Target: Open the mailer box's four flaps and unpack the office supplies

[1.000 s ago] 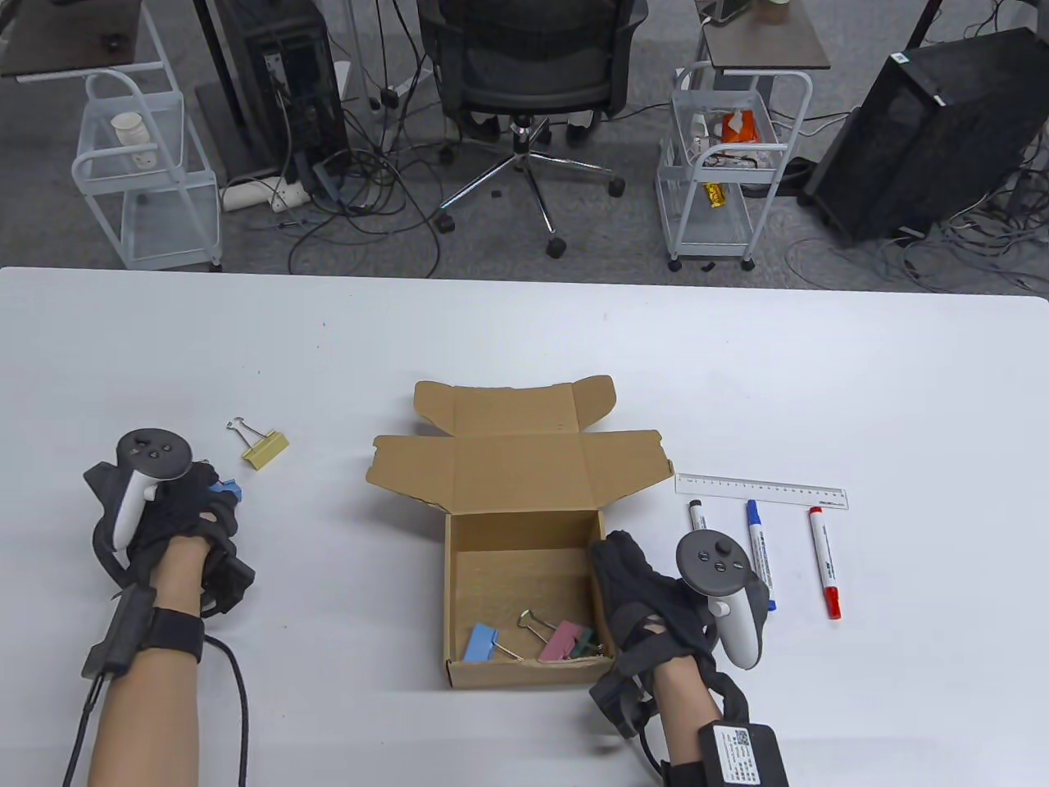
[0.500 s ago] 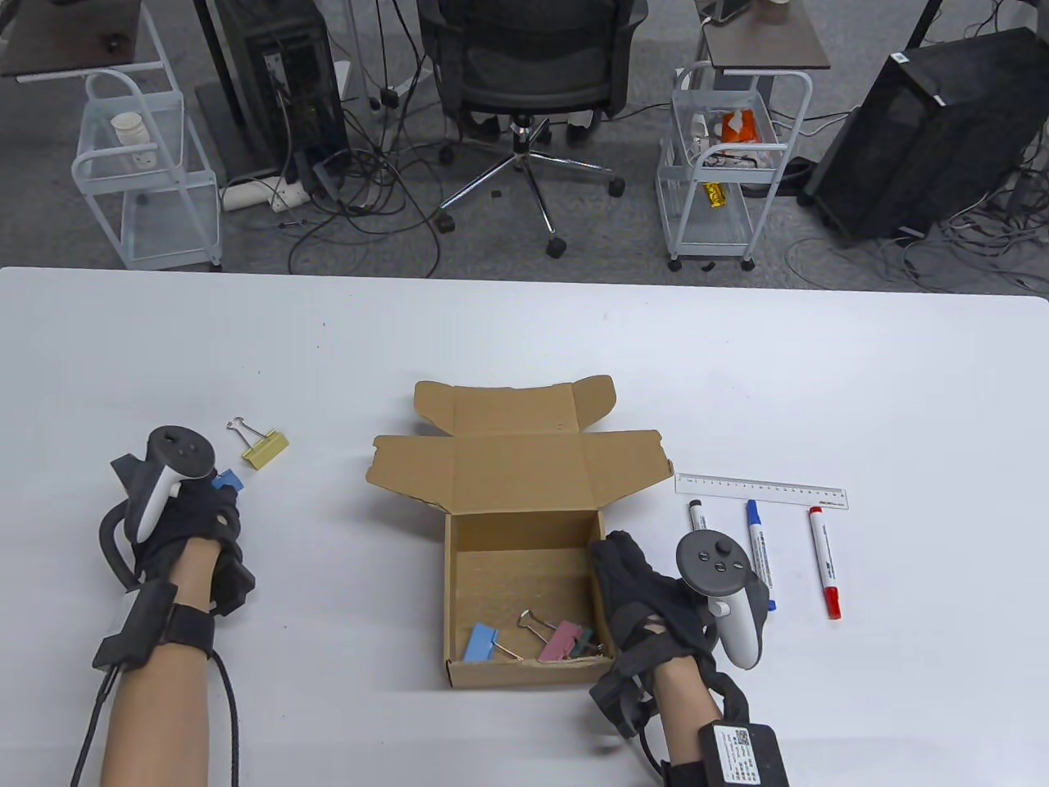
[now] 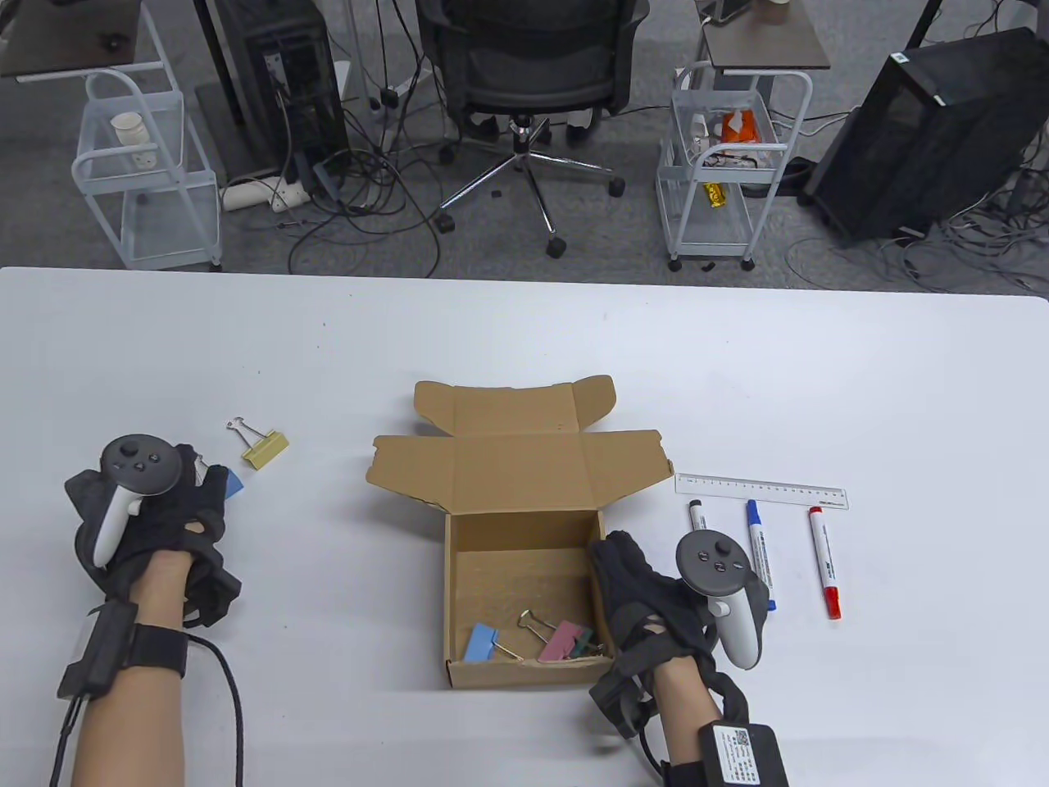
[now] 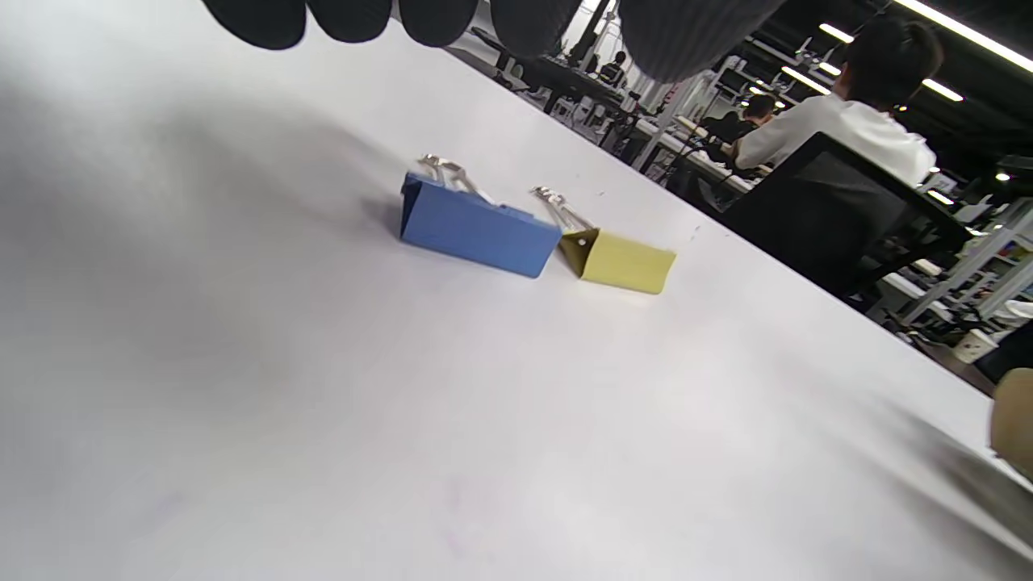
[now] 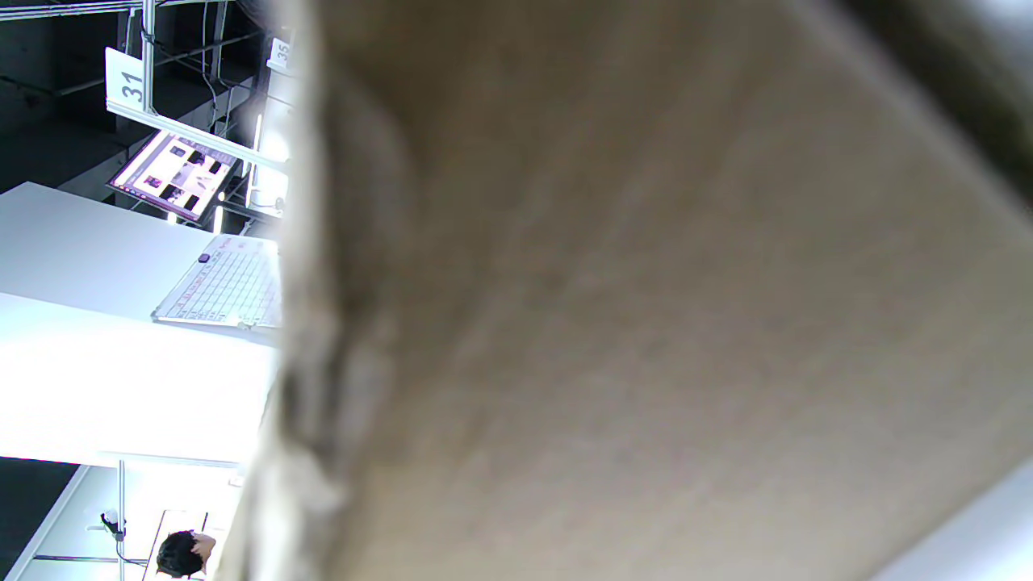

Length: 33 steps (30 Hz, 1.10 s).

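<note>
A: Where is the mailer box (image 3: pixel 524 574) found?

B: It is seen on the table (image 3: pixel 524 344) with its flaps folded back, directly beside the right hand (image 3: pixel 656 615). Its right wall is touched by that hand's fingers (image 3: pixel 615 557); whether the wall is gripped cannot be told, since the right wrist view is filled by blurred cardboard (image 5: pixel 646 323).

A: What is left inside?

B: A light blue binder clip (image 3: pixel 481 641) and a pink binder clip (image 3: pixel 561 640) are seen near the front wall, left of the right fingers.

A: And the left hand (image 3: pixel 156 525)?

B: Nothing is held by it. Its fingers (image 4: pixel 436 16) are spread apart above the table, with a blue binder clip (image 4: pixel 476 228) lying just beyond their tips and a yellow binder clip (image 4: pixel 620 258) just past that.

A: What lies right of the right fingers?

B: Three markers (image 3: pixel 760 553) and, beyond them, a ruler (image 3: pixel 760 490) are laid out.
</note>
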Tool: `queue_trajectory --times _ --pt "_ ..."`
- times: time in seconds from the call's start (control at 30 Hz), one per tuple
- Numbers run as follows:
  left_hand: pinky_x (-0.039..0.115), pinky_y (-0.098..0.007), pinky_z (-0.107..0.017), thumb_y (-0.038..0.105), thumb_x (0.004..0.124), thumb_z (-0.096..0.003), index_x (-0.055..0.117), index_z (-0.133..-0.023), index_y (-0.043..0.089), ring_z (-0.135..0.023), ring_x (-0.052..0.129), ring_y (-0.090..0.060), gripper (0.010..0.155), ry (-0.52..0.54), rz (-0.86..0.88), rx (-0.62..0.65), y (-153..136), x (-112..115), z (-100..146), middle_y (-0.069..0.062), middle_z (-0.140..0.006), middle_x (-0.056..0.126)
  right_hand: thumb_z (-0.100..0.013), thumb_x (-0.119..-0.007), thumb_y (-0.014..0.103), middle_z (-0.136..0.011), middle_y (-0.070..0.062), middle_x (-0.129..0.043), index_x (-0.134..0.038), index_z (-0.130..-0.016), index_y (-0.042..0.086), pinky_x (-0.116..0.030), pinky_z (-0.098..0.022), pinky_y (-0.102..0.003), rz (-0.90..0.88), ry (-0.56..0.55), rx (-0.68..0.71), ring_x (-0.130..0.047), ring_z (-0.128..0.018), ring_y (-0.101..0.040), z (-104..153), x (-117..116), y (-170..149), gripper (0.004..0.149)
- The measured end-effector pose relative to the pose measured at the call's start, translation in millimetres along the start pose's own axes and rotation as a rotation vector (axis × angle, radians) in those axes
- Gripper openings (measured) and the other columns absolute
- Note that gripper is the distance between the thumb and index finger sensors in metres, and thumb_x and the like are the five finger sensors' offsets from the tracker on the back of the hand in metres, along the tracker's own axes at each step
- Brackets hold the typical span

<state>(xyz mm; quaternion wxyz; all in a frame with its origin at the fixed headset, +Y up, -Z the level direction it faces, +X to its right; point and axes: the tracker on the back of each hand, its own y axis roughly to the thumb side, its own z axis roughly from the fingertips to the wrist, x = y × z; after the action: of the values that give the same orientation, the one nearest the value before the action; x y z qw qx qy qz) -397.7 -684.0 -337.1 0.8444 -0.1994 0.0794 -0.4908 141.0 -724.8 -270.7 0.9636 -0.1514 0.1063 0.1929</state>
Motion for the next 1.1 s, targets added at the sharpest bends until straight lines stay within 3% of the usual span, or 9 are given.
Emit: queue_trajectory --times 0.4,1.1 --pt "0.049 -0.068 -0.075 0.052 0.063 -0.0584 0.039 -0.116 0.013 -0.114 0.034 -0.053 0.074 -0.02 -0.017 0.156 33.5 -24.7 45.8 -0.021 -0.125 0.032 -0.065 -0.046 0.048 -0.119 -0.04 -0.04 -0.029 -0.113 -0.009 -0.05 -0.071 -0.071 -0.003 0.011 0.001 -0.049 -0.102 -0.065 -0.2 -0.5 0.5 0.076" --pt "0.044 -0.07 -0.075 0.053 0.063 -0.0582 0.034 -0.117 0.015 -0.114 0.026 -0.054 0.076 -0.09 -0.203 0.473 114.3 8.7 114.4 -0.022 -0.125 0.025 -0.065 -0.046 0.048 -0.119 -0.04 -0.039 -0.029 -0.113 -0.009 -0.05 -0.071 -0.071 -0.013 0.012 0.001 -0.049 -0.102 -0.065 0.0 -0.9 0.6 0.077"
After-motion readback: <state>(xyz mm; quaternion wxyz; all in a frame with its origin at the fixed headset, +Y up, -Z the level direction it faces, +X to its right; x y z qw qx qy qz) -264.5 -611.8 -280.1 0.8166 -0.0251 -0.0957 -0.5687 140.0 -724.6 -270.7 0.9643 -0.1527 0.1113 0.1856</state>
